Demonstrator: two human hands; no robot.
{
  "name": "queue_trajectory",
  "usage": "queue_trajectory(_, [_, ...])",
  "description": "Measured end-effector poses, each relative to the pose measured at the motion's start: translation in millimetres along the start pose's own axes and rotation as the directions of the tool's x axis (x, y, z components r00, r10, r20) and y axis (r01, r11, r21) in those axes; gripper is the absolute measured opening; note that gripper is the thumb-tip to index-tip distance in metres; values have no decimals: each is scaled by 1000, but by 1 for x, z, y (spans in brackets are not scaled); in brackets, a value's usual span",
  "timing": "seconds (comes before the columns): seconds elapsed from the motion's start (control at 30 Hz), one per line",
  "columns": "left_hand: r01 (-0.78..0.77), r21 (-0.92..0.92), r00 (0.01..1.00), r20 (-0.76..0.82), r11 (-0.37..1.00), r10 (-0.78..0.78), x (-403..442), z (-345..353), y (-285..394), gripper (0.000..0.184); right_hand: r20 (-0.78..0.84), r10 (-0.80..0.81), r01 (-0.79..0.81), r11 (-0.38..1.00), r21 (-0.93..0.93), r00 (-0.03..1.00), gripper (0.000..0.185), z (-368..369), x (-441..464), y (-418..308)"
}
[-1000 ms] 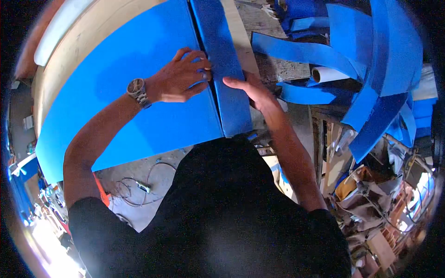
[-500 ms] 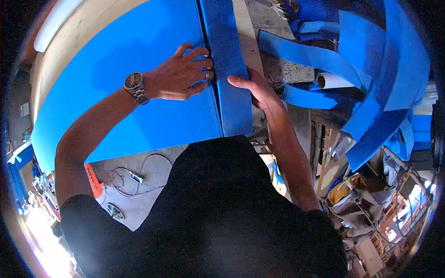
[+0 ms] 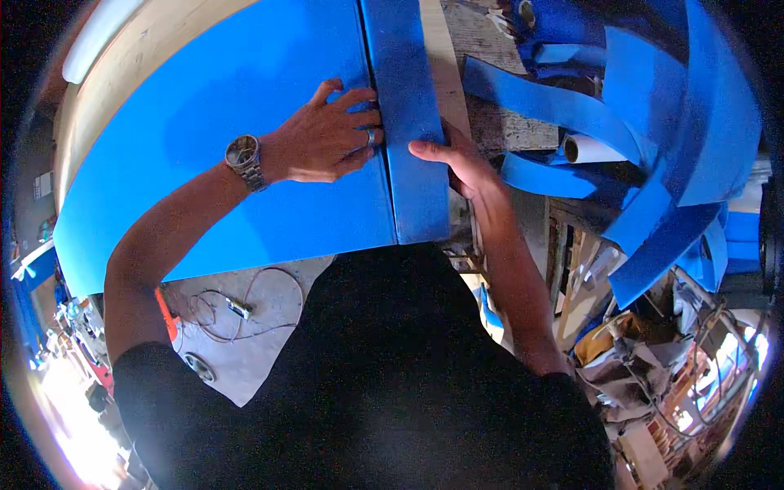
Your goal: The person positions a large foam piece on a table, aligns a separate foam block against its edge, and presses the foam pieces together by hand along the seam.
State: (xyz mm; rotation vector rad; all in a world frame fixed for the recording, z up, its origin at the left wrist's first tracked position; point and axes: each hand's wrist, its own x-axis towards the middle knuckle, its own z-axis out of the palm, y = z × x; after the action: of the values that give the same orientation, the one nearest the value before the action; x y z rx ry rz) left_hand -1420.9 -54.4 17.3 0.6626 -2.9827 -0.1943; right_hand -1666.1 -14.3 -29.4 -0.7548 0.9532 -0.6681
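A large bright blue sheet (image 3: 269,82) lies flat, with a narrower blue strip (image 3: 408,188) along its right edge. A thin dark seam runs between the two. My left hand (image 3: 335,135), with a watch and a ring, lies on the sheet with its fingers apart and fingertips at the seam. My right hand (image 3: 461,163) holds the strip's right edge. Its thumb presses on top, while the other fingers are hidden at the edge or underneath.
Loose blue strips (image 3: 547,94) hang and curl at the right, near a white roll (image 3: 592,150). Pale wood (image 3: 445,73) shows beside the strip. On the floor lie a cable (image 3: 245,306) and an orange object (image 3: 166,310). Clutter (image 3: 637,359) fills the lower right.
The gap between the strip and the sheet has narrowed near my left fingertips. Both hands keep nearly the same places, and the whole view has shifted slightly.
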Motion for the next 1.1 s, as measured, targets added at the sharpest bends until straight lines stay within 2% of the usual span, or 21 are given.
queue_trajectory(0.07, [-4,8,1000,1,1000,4,1,0,0,19,-6,-10,10,1000,-23,1000,60,0,-1,-1])
queue_trajectory(0.2, [25,-13,1000,4,1000,-25,-1,0,1,19,73,-34,31,998,52,997,61,0,0,-6])
queue_trajectory(0.4, [38,-49,999,-17,998,-39,-3,3,1,20,43,55,-54,998,-19,998,59,-3,10,0])
queue_trajectory(0.53, [36,-22,999,-28,999,-36,-1,3,1,20,72,107,-112,991,72,992,56,-5,13,-2])
queue_trajectory(0.7, [24,-15,999,-37,1000,-25,0,0,1,19,33,123,-127,983,136,992,44,-10,16,8])
queue_trajectory(0.9, [4,-31,999,-45,1000,-5,2,1,-1,18,2,154,-152,977,148,988,43,-4,10,0])
queue_trajectory(1.1, [2,-36,999,-35,999,-4,3,-2,-1,17,63,133,-141,980,139,989,42,-14,20,12])
